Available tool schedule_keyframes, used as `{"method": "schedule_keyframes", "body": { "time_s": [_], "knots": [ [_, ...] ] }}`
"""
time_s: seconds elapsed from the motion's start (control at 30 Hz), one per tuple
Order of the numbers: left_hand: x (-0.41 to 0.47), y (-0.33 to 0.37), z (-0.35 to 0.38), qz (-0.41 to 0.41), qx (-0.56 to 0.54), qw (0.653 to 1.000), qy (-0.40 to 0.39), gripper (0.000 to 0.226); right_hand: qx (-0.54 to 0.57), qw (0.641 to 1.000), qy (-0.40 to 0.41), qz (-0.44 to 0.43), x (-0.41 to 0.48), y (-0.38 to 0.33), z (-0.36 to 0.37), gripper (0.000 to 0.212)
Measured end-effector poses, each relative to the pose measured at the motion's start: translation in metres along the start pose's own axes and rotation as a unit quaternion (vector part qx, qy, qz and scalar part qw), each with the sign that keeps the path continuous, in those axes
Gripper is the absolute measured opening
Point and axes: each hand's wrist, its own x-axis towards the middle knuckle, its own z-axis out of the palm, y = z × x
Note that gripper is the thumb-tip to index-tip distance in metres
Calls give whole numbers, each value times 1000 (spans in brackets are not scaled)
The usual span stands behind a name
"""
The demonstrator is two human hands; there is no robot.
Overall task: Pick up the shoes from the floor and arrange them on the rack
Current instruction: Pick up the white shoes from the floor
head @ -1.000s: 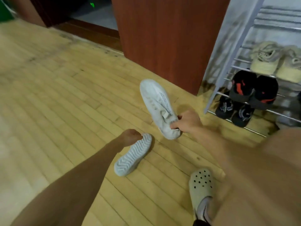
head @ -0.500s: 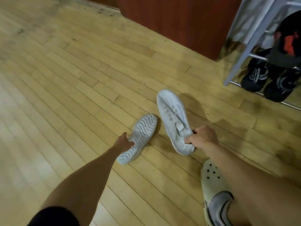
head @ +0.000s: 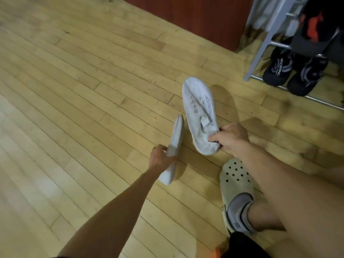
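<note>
Two white shoes [head: 200, 116], L hand [head: 160, 158] & R hand [head: 231, 137] grip clamped one each, rack [head: 264, 45] w/ black shoes [head: 296, 71] nearby

Both arms outstretched, left hand [head: 161, 157] and right hand [head: 231, 139] clenched.

I judge this a home entryway. Evidence: a worn wood-strip floor [head: 93, 90], a metal shoe rack [head: 264, 43] at the upper right holding black sneakers [head: 277, 69], and a reddish-brown cabinet panel [head: 186, 15] beside it.
</note>
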Motion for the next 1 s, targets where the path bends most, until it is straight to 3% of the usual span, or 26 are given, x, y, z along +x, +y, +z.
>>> {"method": "schedule_keyframes", "body": {
  "time_s": [0.13, 0.3, 0.5, 0.7, 0.9, 1.0],
  "knots": [
    [-10, -10, -7, 9, -76, 991, -110, 29, -14, 1000, 18, -10, -12, 8, -11, 29],
    [-13, -30, 1, -48, -74, 989, -120, 51, 1, 999, 30, 14, -17, 27, -18, 30],
    [-19, -22, 38, -85, -89, 975, -188, 85, 60, 997, 37, 41, -11, 32, -23, 32],
    [-21, -4, 61, -76, 22, 990, -113, 58, 38, 998, 28, 45, -8, 29, -36, 31],
    [-26, 2, 57, -135, -114, 959, -221, 26, -16, 999, 13, 29, -16, 35, -43, 33],
    [-37, 12, 39, -135, -166, 948, -236, 16, -41, 999, 4, 11, -32, 25, -52, 30]
  ]
}}
